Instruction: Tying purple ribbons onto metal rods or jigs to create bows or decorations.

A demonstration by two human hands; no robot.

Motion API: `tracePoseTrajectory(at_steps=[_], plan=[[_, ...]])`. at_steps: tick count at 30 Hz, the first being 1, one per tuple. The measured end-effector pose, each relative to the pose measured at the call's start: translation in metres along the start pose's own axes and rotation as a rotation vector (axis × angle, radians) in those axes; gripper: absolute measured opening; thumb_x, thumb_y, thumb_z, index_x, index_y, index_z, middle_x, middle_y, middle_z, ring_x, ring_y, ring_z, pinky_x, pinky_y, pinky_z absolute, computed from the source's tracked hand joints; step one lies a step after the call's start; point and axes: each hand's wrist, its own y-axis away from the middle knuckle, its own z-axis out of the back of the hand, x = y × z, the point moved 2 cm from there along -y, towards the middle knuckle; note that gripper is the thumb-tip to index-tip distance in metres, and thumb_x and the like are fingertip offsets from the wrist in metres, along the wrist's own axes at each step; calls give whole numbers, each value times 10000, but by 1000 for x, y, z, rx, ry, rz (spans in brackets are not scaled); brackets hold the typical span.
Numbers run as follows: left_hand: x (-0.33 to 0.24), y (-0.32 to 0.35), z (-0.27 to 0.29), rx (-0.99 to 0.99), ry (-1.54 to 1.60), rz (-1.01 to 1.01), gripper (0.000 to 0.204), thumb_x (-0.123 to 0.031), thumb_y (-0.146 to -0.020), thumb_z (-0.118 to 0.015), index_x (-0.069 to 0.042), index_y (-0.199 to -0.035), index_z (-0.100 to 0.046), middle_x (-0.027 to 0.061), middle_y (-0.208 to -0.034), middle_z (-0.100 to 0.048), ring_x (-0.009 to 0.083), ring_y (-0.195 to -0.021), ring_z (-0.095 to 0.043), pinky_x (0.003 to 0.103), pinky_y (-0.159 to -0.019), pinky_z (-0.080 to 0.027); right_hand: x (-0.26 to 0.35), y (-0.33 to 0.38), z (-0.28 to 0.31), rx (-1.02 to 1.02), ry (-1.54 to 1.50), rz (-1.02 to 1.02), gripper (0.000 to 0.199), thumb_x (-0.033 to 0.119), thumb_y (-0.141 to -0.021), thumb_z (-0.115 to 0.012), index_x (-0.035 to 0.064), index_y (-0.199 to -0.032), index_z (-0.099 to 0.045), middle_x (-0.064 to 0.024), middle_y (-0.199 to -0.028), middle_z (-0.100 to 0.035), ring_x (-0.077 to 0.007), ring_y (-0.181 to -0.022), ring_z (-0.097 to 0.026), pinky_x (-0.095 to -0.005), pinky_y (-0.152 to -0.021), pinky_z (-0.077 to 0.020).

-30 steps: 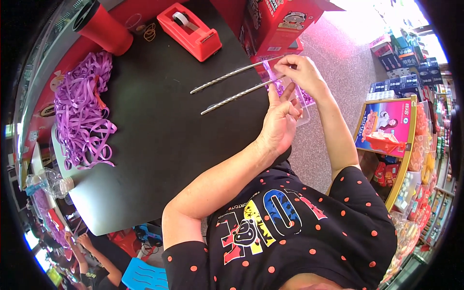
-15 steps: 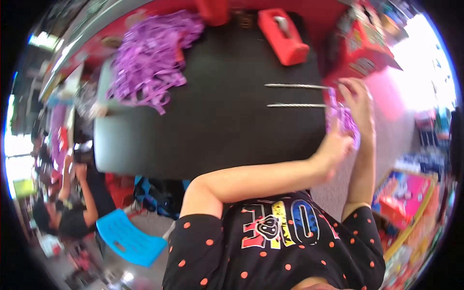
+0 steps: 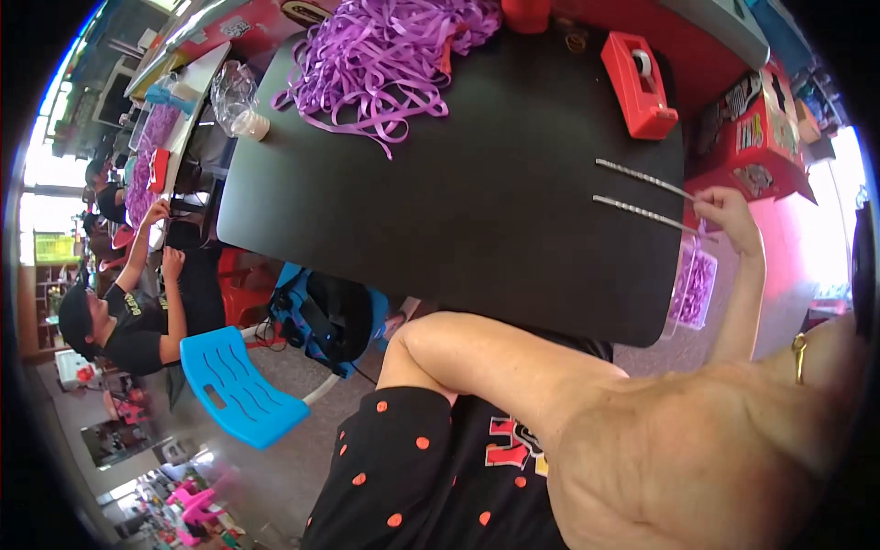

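Observation:
Two thin twisted metal rods (image 3: 639, 174) reach side by side over the right part of the black table. At their right ends is my right hand (image 3: 731, 216), closed with thumb and fingers together on a strip of purple ribbon (image 3: 705, 225). Its fingertips touch or nearly touch the farther rod's end. My left hand (image 3: 683, 440) is raised very close to the camera, its back filling the lower right, with a gold ring on one finger. Most of its fingers are out of sight. Just below the rod ends hangs or stands a clear bin (image 3: 675, 307) of purple ribbon pieces (image 3: 700, 286).
A heap of purple ribbon (image 3: 385, 64) covers the far left of the black table (image 3: 440, 211). A red tape dispenser (image 3: 642, 92) and a red box (image 3: 756, 137) stand far right. A blue chair (image 3: 240, 390) and a seated co-worker (image 3: 128, 312) are at left.
My left hand has left the ribbon at the rods and come up close to the camera. My right hand stays at the rod ends. The view has turned, and the ribbon bin now shows.

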Motion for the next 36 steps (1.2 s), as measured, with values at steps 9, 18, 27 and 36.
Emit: tracePoseTrajectory(at_steps=[9,18,27,36], plan=[[4,10,-11,102,67,-150,208,-26,-771,-466,-21,-912,-619,105,-938,-572,234,-879,-541,362,-784,-424,-124,86,13,-322,16,-223,252,193,-830,-666,-3,-986,-682,-41,-758,-655,-95,-649,-592,-238,-576,-457],[15,6,-19,214,27,-247,229,-26,-772,-484,-31,-943,-636,101,-959,-583,240,-912,-537,370,-827,-407,-217,154,-139,-346,-536,-409,203,194,-862,-644,27,-968,-685,8,-734,-644,-69,-593,-558,-198,-524,-408],[12,8,-30,267,109,-237,252,-26,-772,-503,-40,-974,-653,96,-979,-595,247,-945,-533,378,-871,-391,-206,165,-168,-410,-769,-374,187,193,-888,-631,49,-999,-675,11,-777,-648,-65,-615,-559,-204,-546,-420],[-13,35,64,129,-398,145,250,-188,-907,-494,14,-898,-640,209,-919,-624,294,-823,-599,405,-739,-506,-190,148,-151,-703,-1149,-271,223,186,-927,-591,64,-1108,-634,-21,-934,-666,-108,-781,-621,-247,-643,-481]])
